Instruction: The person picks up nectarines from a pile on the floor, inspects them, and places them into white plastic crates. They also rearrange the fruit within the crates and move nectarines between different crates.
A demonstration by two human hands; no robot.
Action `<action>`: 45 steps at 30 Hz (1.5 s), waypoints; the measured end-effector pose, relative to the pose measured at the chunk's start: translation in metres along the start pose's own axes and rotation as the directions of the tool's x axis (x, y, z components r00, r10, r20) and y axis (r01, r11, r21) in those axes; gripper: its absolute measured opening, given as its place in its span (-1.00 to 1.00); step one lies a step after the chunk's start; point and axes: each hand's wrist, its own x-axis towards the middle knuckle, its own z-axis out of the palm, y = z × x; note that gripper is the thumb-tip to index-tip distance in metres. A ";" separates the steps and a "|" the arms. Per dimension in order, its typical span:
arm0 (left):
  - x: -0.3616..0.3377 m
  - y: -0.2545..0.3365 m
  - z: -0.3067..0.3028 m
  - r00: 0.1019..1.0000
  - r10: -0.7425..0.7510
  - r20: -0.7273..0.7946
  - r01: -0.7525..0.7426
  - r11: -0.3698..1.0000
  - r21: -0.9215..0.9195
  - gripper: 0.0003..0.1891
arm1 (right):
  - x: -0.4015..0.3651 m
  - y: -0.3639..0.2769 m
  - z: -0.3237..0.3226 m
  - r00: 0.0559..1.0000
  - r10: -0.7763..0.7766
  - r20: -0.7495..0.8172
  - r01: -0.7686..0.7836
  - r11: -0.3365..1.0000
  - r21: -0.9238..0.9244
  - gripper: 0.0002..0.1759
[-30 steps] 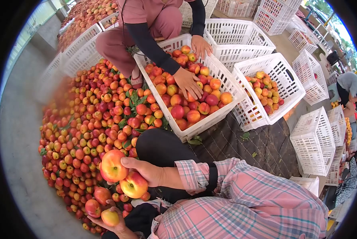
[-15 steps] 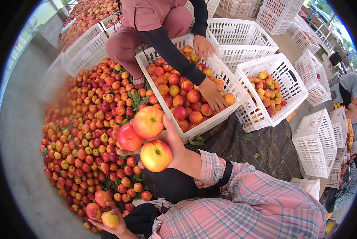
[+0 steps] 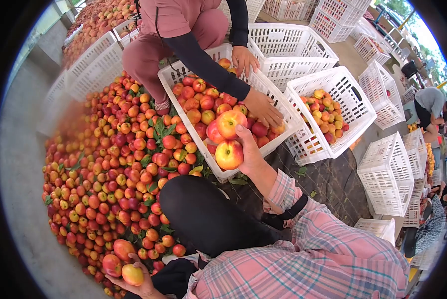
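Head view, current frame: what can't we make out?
All head view.
Left hand: cut by the bottom edge; its grip on the yellow fruit is half out of frame.
Right hand: fingers hidden behind the three fruits it holds.
Full crate: floor buried under fruit.
Person at the right edge: too small, lens-warped.

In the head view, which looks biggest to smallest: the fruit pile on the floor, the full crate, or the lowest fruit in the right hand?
1. fruit pile
2. full crate
3. lowest fruit in the right hand, by far the smallest
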 end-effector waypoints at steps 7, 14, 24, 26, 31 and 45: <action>0.008 -0.004 0.007 0.994 0.068 -0.081 -0.059 0.993 0.104 -0.15 | 0.013 0.016 -0.013 0.998 -0.025 -0.052 0.014 0.978 -0.209 -0.43; 0.007 0.002 -0.002 0.979 0.128 -0.160 -0.115 0.989 0.090 -0.21 | 0.109 -0.026 -0.016 0.960 -0.278 -0.038 0.203 0.782 -0.590 -0.32; 0.006 0.001 -0.008 0.950 0.133 -0.283 -0.104 0.988 0.114 -0.21 | 0.225 -0.054 -0.062 0.782 -0.623 -0.001 -0.092 -0.114 -0.989 -0.12; 0.009 -0.002 -0.005 0.940 0.154 -0.305 -0.116 0.983 0.140 -0.22 | 0.221 -0.039 -0.063 0.835 -0.537 0.123 -0.095 -0.360 -0.928 -0.14; 0.015 -0.005 -0.001 0.909 0.194 -0.370 -0.113 0.967 0.229 -0.22 | 0.207 -0.019 -0.048 0.827 -0.531 0.185 -0.142 -0.515 -0.845 -0.18; 0.031 -0.042 0.070 0.972 0.192 -0.136 -0.130 0.920 0.371 -0.30 | 0.120 -0.040 -0.016 0.963 -0.249 0.106 0.135 0.100 -0.986 -0.12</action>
